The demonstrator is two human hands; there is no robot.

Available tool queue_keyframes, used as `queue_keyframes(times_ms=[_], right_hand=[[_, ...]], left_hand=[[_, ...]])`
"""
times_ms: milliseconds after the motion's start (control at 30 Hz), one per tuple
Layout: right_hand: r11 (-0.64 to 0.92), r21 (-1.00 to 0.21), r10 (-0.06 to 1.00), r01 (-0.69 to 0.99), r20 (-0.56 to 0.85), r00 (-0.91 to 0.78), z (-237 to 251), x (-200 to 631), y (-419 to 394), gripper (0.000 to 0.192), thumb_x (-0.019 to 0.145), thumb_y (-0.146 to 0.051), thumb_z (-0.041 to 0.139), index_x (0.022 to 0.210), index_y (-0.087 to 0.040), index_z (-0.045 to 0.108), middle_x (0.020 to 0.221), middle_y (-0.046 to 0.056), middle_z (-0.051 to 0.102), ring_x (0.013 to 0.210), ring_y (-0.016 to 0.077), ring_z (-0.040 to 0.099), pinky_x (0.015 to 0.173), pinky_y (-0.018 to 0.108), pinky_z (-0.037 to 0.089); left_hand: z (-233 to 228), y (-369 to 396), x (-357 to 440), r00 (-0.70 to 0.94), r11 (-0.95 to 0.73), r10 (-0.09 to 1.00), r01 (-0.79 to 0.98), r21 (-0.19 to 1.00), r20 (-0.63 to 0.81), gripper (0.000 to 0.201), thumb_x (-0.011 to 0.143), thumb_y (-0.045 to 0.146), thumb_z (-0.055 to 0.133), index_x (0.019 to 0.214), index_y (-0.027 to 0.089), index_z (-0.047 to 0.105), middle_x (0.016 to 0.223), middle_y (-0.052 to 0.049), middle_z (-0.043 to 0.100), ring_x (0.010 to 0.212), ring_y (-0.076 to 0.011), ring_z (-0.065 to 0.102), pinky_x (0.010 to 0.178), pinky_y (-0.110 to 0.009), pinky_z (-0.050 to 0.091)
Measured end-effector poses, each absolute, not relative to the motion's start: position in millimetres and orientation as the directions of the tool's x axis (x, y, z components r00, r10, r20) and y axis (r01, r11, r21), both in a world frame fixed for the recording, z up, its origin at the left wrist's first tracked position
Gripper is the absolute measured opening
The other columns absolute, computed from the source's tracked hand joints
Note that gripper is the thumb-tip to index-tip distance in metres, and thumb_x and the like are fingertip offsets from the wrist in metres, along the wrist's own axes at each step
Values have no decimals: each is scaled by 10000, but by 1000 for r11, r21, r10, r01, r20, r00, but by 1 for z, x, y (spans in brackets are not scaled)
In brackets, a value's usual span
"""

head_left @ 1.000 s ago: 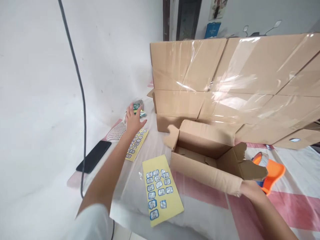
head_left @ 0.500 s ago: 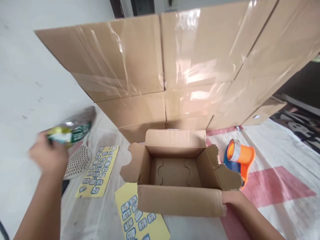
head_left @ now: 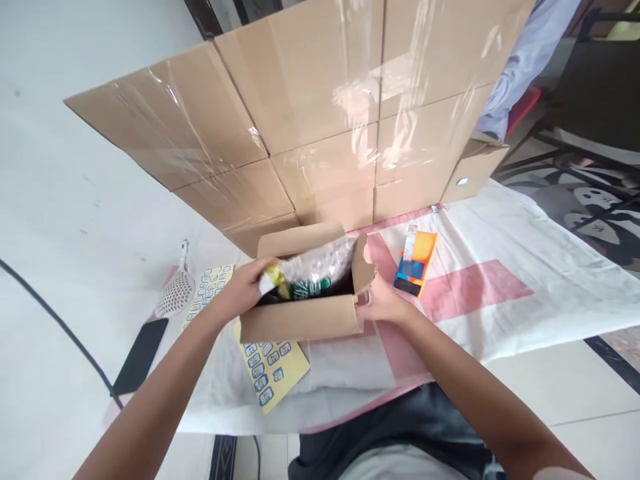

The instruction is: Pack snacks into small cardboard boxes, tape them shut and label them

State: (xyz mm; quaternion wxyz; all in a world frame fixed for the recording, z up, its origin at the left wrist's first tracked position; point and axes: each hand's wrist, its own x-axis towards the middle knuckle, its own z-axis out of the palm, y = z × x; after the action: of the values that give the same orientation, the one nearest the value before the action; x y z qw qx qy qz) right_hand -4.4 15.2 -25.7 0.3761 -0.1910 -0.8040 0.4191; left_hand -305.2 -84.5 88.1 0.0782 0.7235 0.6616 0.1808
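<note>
Cardboard stacked boxes (head_left: 320, 113) wall in the open carton (head_left: 300, 317).

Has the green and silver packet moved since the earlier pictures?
Yes. The packet, gripped by the left hand, now lies inside the open small box. Earlier it was out to the left, past the yellow sticker sheets.

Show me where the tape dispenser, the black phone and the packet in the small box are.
tape dispenser (head_left: 416, 261), head view, on its orange body.
black phone (head_left: 141, 346), head view, middle of its screen.
packet (head_left: 317, 268), head view, on its clear upper part.
</note>
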Motion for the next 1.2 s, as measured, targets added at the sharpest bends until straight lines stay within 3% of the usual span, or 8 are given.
queue_keyframes(times_ms=[200,333,433,567,667,833,1000,1200], right_hand=[[680,-730,518,-64,541,-662,-7,4,17,1140,661,-270,833,1617,-253,210,1615,153,255,1543,363,271,1255,497,311],[655,-754,501,-47,481,-720,5,4,14,646,694,-278,814,1290,-224,571,1429,135,397,1396,347,452,1145,460,457],[652,-755,499,-68,494,-712,6,1,16,836,690,-305,823,1434,-233,449,1555,147,322,1519,373,299,1236,507,334],[645,-756,506,-111,532,-679,4,-1,24,1295,692,-360,854,1649,-268,-14,1705,149,154,1593,365,149,1278,541,222],[679,-727,455,-104,527,-718,8,0,29,1167,714,-329,843,1649,-283,148,1570,130,454,1482,356,383,1210,542,361],[761,-649,453,5,526,-720,19,1,20,1048,757,-371,831,1631,-281,261,1577,120,460,1506,363,344,1211,576,363],[741,-632,653,226,598,-465,19,53,4,1015,854,-570,725,1654,-299,162,1646,124,349,1493,363,379,1189,559,395],[116,-875,987,470,153,41,-6,108,52,579,785,-481,715,1269,-178,620,1162,154,708,818,271,677,732,445,560]], left_hand=[[109,-100,-305,-90,65,968,991,115,235,542,739,366,768,1274,348,687,1380,-114,596,1355,-447,462,1090,-706,387],[80,-161,-328,-264,96,934,832,547,239,1172,718,735,748,1646,384,125,1559,-164,461,1372,-399,525,1028,-591,521],[37,-179,-311,-65,-70,984,718,693,167,1416,652,794,769,1628,369,-166,1703,-177,243,1533,-387,346,1161,-575,426],[17,-169,-285,-136,-65,923,867,494,359,898,897,507,688,1632,357,195,1581,-126,491,1506,-320,416,1221,-544,365],[38,-154,-282,-197,-29,853,907,420,483,734,891,510,683,1532,333,374,1275,-98,708,1203,-305,679,1029,-502,545],[82,-116,-262,-205,90,826,967,237,524,783,855,539,714,1534,285,418,1552,-179,450,1345,-383,545,1050,-573,496],[84,-95,-239,30,-55,991,980,194,129,575,1045,194,186,1497,337,512,1656,-10,399,1558,-269,321,1258,-592,226],[74,-108,-236,59,-63,997,996,67,58,691,1002,581,425,1613,270,339,1723,-62,220,1599,-331,191,1280,-583,142]])
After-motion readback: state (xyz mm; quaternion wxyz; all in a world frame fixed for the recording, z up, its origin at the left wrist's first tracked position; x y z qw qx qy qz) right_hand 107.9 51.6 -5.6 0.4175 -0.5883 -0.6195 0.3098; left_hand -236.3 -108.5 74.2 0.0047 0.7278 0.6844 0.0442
